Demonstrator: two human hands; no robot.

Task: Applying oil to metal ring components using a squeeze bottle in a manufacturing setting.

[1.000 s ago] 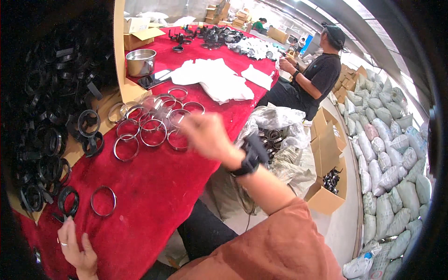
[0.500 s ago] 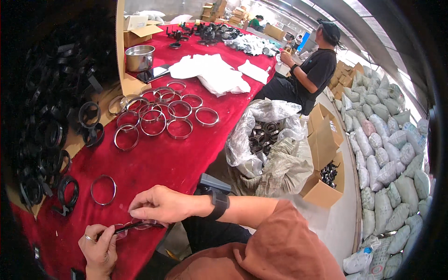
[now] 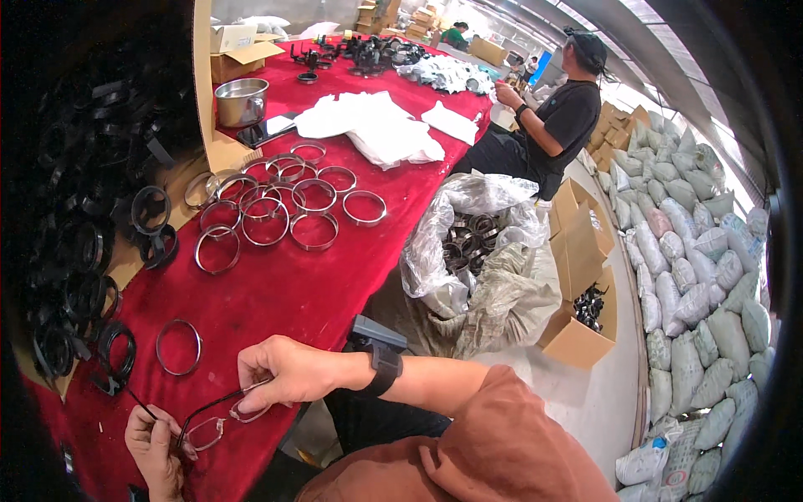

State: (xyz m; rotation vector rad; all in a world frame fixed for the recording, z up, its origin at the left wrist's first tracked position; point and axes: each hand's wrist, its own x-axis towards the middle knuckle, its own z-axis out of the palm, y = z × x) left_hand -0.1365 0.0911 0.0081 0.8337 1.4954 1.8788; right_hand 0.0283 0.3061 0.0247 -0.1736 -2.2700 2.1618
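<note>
Near the front edge of the red-covered table, a pair of eyeglasses [image 3: 219, 425] with clear lenses and dark temples is between my two hands. My left hand [image 3: 155, 448] is closed on the glasses at the left, by a dark temple. At the other end, my right hand [image 3: 288, 373] pinches the frame beside the second lens. A single metal ring [image 3: 199, 351] lies flat on the cloth just beyond my hands. To its left rests a dark ring-shaped clamp [image 3: 117, 350], and farther back lies a cluster of shiny metal rings [image 3: 314, 232].
A cardboard box [image 3: 203, 84] full of black rings fills the left. White cloth [image 3: 368, 125] and a metal cup [image 3: 242, 102] are on the table. Right of it stand a lined sack [image 3: 502, 301] and a carton [image 3: 581, 339]. A person [image 3: 552, 117] sits beyond.
My hands have moved apart and the eyeglasses have turned, so both lenses and the spread dark temples now show. The table scene has shifted slightly leftward in the picture.
</note>
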